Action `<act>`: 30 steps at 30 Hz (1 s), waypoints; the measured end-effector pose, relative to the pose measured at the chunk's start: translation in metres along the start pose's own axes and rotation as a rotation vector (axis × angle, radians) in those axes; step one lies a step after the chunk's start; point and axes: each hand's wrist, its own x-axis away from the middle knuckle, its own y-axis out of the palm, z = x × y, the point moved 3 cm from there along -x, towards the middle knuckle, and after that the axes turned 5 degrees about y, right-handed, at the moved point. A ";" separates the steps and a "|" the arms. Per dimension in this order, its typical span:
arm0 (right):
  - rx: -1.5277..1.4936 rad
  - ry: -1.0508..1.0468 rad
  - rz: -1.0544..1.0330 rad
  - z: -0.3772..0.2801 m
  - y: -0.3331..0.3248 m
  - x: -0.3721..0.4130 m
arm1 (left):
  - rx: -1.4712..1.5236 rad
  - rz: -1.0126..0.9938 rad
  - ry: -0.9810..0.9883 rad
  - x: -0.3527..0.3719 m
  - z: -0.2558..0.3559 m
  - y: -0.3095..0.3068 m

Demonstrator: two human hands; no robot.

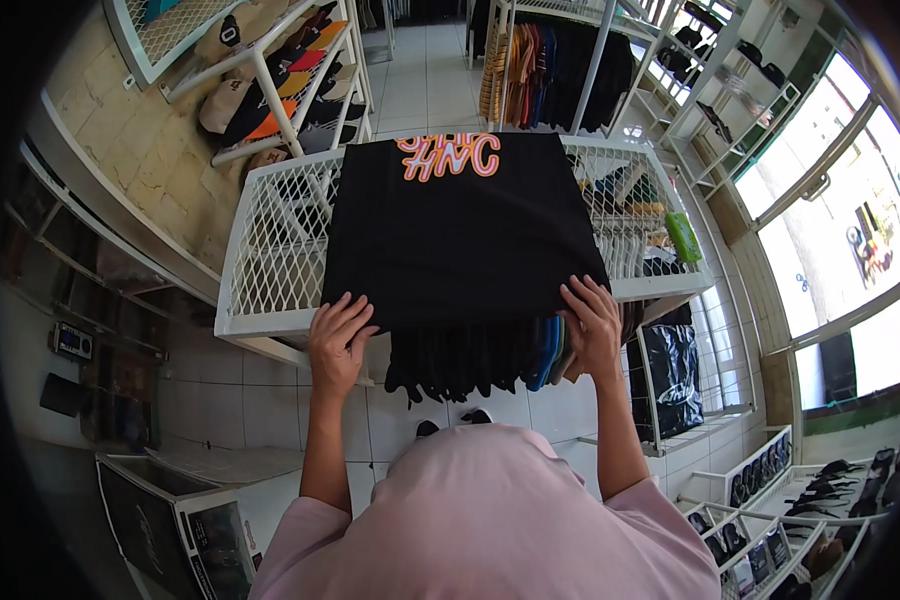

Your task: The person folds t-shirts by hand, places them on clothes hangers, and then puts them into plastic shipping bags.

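Observation:
A black shirt (460, 240) with pink and orange lettering near its far edge lies spread over a white mesh-topped rack (275, 240). At the shirt's near left corner rests my left hand (340, 340), its fingers lying flat on the cloth and somewhat spread. My right hand (592, 325) lies the same way on the near right corner, fingertips on the fabric and fingers apart. Both thumbs point inward near the front edge. Below that edge hang dark garments and a few coloured ones (545, 355).
Shelves of caps (300, 80) stand at the far left. Clothes hang on a rack (560, 75) beyond the table. A green packet (683, 237) sits on the mesh at right. Glass doors (820, 190) and sandal shelves (770, 480) are on the right.

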 end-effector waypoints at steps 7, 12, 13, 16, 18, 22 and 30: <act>-0.045 0.015 0.014 -0.014 -0.018 -0.011 | 0.061 0.064 -0.059 -0.013 0.024 -0.017; -0.019 0.110 -0.172 -0.026 -0.030 0.005 | 0.040 -0.033 -0.139 0.009 0.040 -0.034; -0.015 0.148 -0.242 -0.026 -0.031 0.008 | 0.054 -0.090 -0.174 0.015 0.042 -0.036; -0.021 0.309 -0.419 -0.027 -0.037 0.015 | 0.101 -0.276 -0.296 0.020 0.050 -0.045; -0.081 0.358 -0.354 -0.039 -0.046 0.006 | 0.131 -0.423 -0.399 0.013 0.061 -0.049; -0.152 0.289 -0.125 -0.051 -0.032 -0.017 | 0.119 -0.127 -0.194 -0.013 0.071 -0.033; 0.042 0.182 -0.088 -0.059 0.001 -0.044 | -0.122 -0.011 -0.105 -0.047 0.070 0.009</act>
